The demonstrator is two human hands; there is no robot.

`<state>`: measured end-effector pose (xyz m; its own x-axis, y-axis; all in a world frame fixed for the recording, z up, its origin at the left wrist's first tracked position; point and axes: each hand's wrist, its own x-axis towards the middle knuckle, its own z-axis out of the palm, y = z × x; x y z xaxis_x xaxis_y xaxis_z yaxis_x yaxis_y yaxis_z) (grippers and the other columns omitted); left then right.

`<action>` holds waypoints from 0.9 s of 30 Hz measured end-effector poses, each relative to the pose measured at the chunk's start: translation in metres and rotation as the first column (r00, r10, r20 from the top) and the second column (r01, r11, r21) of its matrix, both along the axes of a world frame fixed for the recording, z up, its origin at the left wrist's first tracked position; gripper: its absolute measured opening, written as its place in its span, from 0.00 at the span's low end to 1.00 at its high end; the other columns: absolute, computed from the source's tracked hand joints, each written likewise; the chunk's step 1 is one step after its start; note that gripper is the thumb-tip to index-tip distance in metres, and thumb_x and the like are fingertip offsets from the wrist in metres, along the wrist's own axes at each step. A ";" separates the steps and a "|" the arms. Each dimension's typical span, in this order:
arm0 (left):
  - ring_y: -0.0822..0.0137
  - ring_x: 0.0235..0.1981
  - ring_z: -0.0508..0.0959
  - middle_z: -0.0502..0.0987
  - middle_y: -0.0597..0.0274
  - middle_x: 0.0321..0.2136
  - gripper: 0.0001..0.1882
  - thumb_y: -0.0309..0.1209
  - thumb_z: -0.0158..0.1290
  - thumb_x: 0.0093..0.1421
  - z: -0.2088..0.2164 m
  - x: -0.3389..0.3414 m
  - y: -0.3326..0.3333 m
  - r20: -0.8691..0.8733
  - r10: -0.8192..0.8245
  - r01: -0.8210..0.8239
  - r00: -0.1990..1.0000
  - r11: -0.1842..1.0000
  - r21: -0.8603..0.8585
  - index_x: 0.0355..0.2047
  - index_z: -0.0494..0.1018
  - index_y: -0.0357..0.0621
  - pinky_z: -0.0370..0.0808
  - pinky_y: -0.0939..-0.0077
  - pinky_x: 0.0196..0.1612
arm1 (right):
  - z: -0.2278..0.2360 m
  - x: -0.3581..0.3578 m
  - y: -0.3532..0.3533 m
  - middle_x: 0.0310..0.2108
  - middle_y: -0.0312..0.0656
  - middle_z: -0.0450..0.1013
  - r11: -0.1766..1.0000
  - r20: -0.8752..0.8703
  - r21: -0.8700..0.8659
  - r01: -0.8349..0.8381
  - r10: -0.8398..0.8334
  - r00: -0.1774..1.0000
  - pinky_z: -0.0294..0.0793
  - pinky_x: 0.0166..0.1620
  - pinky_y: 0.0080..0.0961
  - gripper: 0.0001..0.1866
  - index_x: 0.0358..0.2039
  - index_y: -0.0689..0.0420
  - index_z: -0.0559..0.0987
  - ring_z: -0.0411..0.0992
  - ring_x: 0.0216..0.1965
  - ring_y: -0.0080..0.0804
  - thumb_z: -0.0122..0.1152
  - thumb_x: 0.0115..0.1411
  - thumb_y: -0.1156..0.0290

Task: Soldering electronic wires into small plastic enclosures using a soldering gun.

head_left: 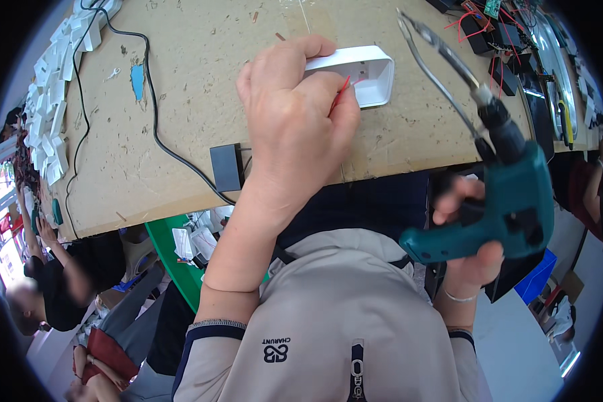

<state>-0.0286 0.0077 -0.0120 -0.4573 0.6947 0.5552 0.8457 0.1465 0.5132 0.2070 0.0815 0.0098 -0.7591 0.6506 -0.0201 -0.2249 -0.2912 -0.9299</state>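
My left hand (285,110) is closed over the open white plastic case (380,74) on the bench. Its thumb and a fingertip pinch a thin red wire (340,94) at the case's mouth, while another finger lies along the upper rim. Some of the case is hidden behind the hand. At the right, in front of the bench edge, my right hand (477,268) is wrapped round a green soldering gun (521,194). The gun's metal tip and thin feed tube point up and left, apart from the case.
A black rectangular block with leads (226,167) lies by my left forearm. A black cable (151,87) crosses the bench at left, beside piled white plastic cases (50,100). Black modules with red wires (506,74) crowd the far right. Another person (67,275) works at the left.
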 end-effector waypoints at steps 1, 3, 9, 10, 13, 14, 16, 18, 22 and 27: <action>0.58 0.39 0.72 0.74 0.56 0.37 0.04 0.22 0.57 0.42 -0.004 0.000 0.002 -0.044 0.027 -0.026 0.999 0.999 0.031 0.22 0.76 0.37 0.66 0.66 0.43 | 0.010 0.002 -0.005 0.49 0.56 0.67 0.999 0.132 0.029 0.023 -0.026 0.991 0.77 0.42 0.29 0.44 0.57 0.70 0.59 0.73 0.42 0.39 0.59 0.55 0.44; 0.58 0.37 0.71 0.74 0.57 0.36 0.05 0.23 0.57 0.40 -0.006 0.001 0.005 -0.080 0.048 -0.042 0.996 0.997 0.066 0.21 0.75 0.38 0.62 0.63 0.44 | 0.020 0.005 -0.017 0.44 0.52 0.71 0.997 0.266 0.063 0.048 -0.064 0.962 0.78 0.39 0.26 0.44 0.54 0.71 0.64 0.74 0.37 0.34 0.61 0.52 0.43; 0.56 0.37 0.72 0.74 0.53 0.36 0.05 0.19 0.56 0.40 -0.004 0.002 0.007 -0.129 0.067 -0.062 0.989 0.997 0.045 0.21 0.73 0.35 0.70 0.68 0.40 | 0.018 0.022 -0.034 0.41 0.43 0.76 0.991 0.355 0.035 0.127 -0.131 0.926 0.74 0.45 0.20 0.40 0.50 0.65 0.72 0.75 0.39 0.25 0.72 0.42 0.50; 0.56 0.37 0.72 0.74 0.53 0.36 0.05 0.19 0.56 0.40 -0.004 0.003 0.007 -0.133 0.068 -0.064 0.989 0.997 0.037 0.20 0.73 0.35 0.69 0.68 0.40 | 0.018 0.021 -0.036 0.41 0.43 0.76 0.991 0.356 0.035 0.128 -0.132 0.925 0.74 0.45 0.20 0.40 0.50 0.65 0.72 0.75 0.39 0.25 0.72 0.42 0.50; 0.56 0.38 0.72 0.74 0.53 0.36 0.05 0.20 0.57 0.40 -0.003 0.004 0.007 -0.136 0.069 -0.066 0.988 0.997 0.029 0.20 0.73 0.35 0.69 0.68 0.41 | 0.018 0.018 -0.040 0.34 0.42 0.73 0.980 0.499 0.113 0.165 -0.200 0.843 0.75 0.36 0.21 0.45 0.46 0.68 0.71 0.73 0.32 0.26 0.68 0.40 0.40; 0.56 0.38 0.72 0.74 0.53 0.36 0.05 0.20 0.57 0.39 -0.003 0.004 0.007 -0.134 0.071 -0.067 0.988 0.997 0.029 0.20 0.74 0.36 0.69 0.67 0.41 | 0.016 0.020 -0.038 0.34 0.41 0.73 0.981 0.493 0.154 0.117 -0.179 0.852 0.75 0.36 0.21 0.46 0.46 0.68 0.72 0.73 0.32 0.26 0.68 0.39 0.39; 0.57 0.37 0.72 0.74 0.53 0.36 0.05 0.20 0.57 0.39 -0.002 0.004 0.007 -0.142 0.077 -0.075 0.987 0.997 0.022 0.20 0.74 0.36 0.68 0.67 0.41 | 0.015 0.020 -0.038 0.34 0.41 0.73 0.979 0.488 0.194 0.067 -0.156 0.859 0.74 0.36 0.22 0.46 0.47 0.68 0.72 0.72 0.33 0.25 0.68 0.39 0.39; 0.57 0.37 0.72 0.74 0.54 0.36 0.05 0.20 0.57 0.39 -0.002 0.004 0.008 -0.149 0.079 -0.077 0.986 0.997 0.016 0.20 0.74 0.36 0.68 0.67 0.41 | 0.014 0.017 -0.041 0.34 0.41 0.73 0.977 0.501 0.165 0.135 -0.201 0.842 0.73 0.37 0.22 0.46 0.47 0.67 0.72 0.72 0.33 0.25 0.68 0.39 0.39; 0.59 0.37 0.72 0.74 0.56 0.36 0.05 0.21 0.57 0.38 -0.003 0.004 0.008 -0.164 0.089 -0.092 0.982 0.996 -0.011 0.20 0.75 0.37 0.67 0.67 0.41 | 0.011 0.017 -0.037 0.34 0.41 0.73 0.975 0.497 0.197 0.104 -0.191 0.846 0.73 0.37 0.22 0.45 0.47 0.67 0.72 0.72 0.33 0.25 0.69 0.40 0.40; 0.59 0.36 0.72 0.74 0.57 0.36 0.05 0.22 0.57 0.38 -0.001 0.004 0.008 -0.171 0.096 -0.101 0.981 0.995 -0.021 0.19 0.75 0.37 0.66 0.67 0.41 | 0.006 0.017 -0.028 0.32 0.41 0.75 0.986 0.435 0.160 0.051 -0.117 0.893 0.75 0.36 0.19 0.43 0.51 0.67 0.67 0.74 0.32 0.25 0.75 0.42 0.51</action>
